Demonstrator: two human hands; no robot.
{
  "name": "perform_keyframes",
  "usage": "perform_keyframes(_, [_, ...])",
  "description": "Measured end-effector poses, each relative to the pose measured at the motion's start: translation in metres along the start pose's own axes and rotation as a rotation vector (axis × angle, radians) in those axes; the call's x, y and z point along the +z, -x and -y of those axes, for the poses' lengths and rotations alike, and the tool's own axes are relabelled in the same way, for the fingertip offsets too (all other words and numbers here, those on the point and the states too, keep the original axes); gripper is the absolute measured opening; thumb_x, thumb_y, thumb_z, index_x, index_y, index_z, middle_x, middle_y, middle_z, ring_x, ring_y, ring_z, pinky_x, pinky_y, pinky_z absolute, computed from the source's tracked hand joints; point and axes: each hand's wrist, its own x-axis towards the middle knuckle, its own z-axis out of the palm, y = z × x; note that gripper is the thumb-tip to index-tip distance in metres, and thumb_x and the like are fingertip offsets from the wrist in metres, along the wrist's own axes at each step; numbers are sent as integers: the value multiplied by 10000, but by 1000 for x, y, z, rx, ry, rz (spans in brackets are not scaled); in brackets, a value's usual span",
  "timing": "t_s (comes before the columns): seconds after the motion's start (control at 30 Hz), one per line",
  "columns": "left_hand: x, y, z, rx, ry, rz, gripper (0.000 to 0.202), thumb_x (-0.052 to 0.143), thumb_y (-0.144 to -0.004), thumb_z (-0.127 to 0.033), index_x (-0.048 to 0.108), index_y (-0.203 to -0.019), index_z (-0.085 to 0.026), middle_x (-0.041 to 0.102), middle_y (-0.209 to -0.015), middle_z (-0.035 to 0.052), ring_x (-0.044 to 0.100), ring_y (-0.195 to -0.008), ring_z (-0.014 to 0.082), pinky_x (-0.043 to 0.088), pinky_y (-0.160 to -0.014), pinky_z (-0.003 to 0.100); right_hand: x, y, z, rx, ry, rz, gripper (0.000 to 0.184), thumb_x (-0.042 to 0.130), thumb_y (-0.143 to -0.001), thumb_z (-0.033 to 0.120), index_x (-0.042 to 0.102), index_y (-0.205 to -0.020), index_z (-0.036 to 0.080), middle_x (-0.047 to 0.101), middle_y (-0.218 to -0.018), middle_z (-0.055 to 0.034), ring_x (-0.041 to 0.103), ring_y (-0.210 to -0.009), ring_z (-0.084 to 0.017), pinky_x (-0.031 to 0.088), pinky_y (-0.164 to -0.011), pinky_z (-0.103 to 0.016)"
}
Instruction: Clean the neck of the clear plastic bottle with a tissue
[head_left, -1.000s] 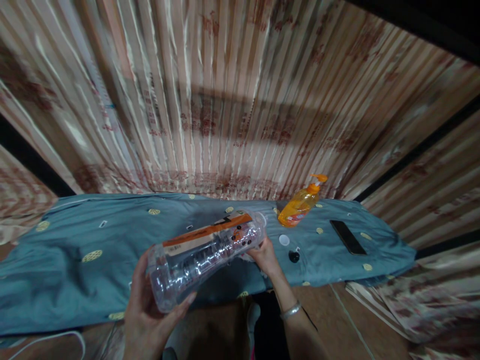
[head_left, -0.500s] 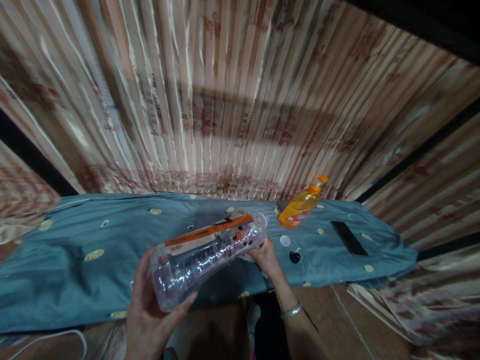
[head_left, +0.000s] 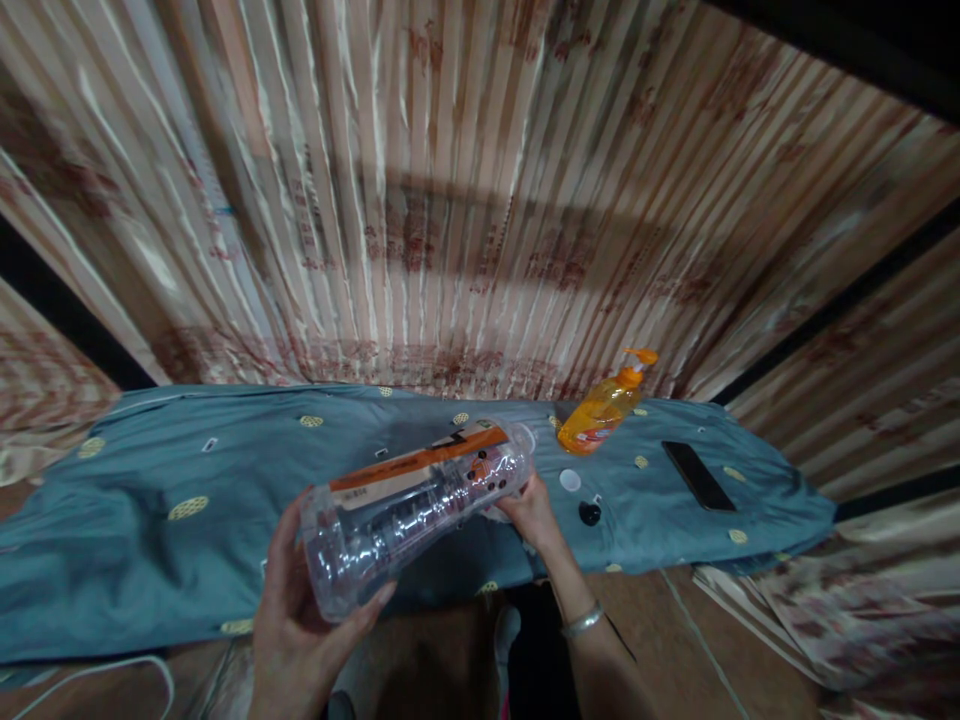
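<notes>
A large clear plastic bottle [head_left: 420,515] with an orange and cream label is tilted across the middle of the view, its base toward me on the left and its neck up to the right. My left hand [head_left: 304,605] is wrapped round the base, thumb below and fingers on the far side. Close to the neck, my right hand [head_left: 531,512] grips the bottle from beneath, its fingers partly hidden. Something pale, too indistinct to name, shows beside those fingers. Right of the neck lie a round white cap [head_left: 570,481] and a small black object [head_left: 590,513].
An orange pump bottle [head_left: 600,415] leans on the teal bedding [head_left: 247,470] at the back right. A black phone [head_left: 697,476] lies farther right. Striped curtains [head_left: 450,220] hang behind, between dark posts. A white cable [head_left: 142,662] curves at the lower left.
</notes>
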Motion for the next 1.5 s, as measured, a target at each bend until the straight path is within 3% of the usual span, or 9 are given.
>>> perform_keyframes(0.37, [1,1,-2,29,-4,-3,975,977,-623,-341,624,-1528,-258,822,-1335,103,821,-1157,339,690,-941,393,-1,-1,-3,-12,15,-10,426,927,-579,344,731,-943,238,866,-957,-62,799,-870,-280,651,-810,-386])
perform_keyframes(1.33, [2,3,-1,-7,17,-7,1025,992,-604,-340,600,-1546,-249,838,-1261,101,831,-1104,351,705,-891,407,0,-1,1,4,14,-11,464,888,-554,319,713,-978,251,874,-985,-54,807,-907,-280,648,-835,-362])
perform_keyframes(1.5, [3,3,1,8,23,-20,1009,991,-585,-341,614,-1516,-257,824,-1305,100,810,-1179,357,695,-929,415,-1,-2,-2,14,15,-7,475,885,-551,312,710,-987,238,877,-970,-52,813,-884,-271,652,-810,-347])
